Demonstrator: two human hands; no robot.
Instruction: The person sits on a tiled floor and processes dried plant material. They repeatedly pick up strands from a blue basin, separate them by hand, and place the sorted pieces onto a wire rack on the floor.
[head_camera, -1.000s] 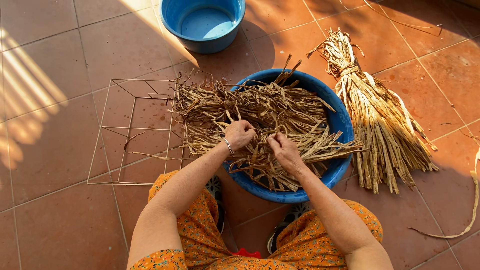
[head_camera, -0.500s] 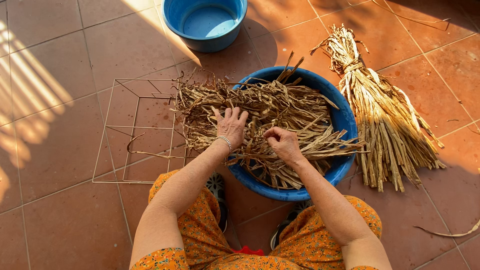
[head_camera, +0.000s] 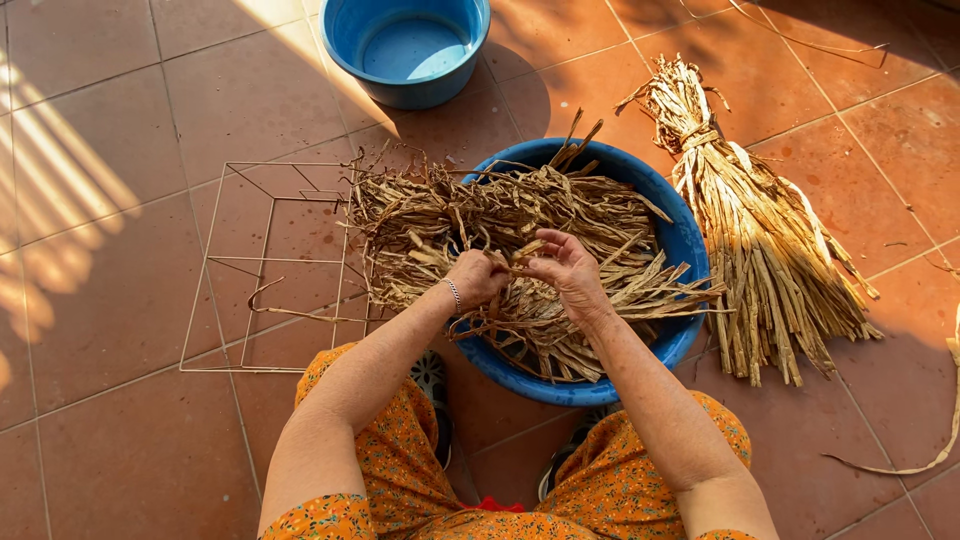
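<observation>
A large blue basin (head_camera: 690, 250) sits on the tiled floor in front of my knees, piled with dried brown plant strips (head_camera: 480, 215) that spill over its left rim. My left hand (head_camera: 475, 278) is over the middle of the pile, fingers closed around a few strips. My right hand (head_camera: 565, 268) is right beside it, pinching the same strips between thumb and fingers. Both hands meet above the basin's centre.
A tied bundle of dried stalks (head_camera: 760, 240) lies on the floor right of the basin. A smaller blue basin holding water (head_camera: 410, 50) stands at the top. A thin wire frame (head_camera: 265, 265) lies on the tiles to the left. My orange patterned clothing (head_camera: 390, 470) fills the bottom.
My left hand was spread flat on the pile; both hands have now come together over the middle and closed on a few strips, lifting them slightly.
</observation>
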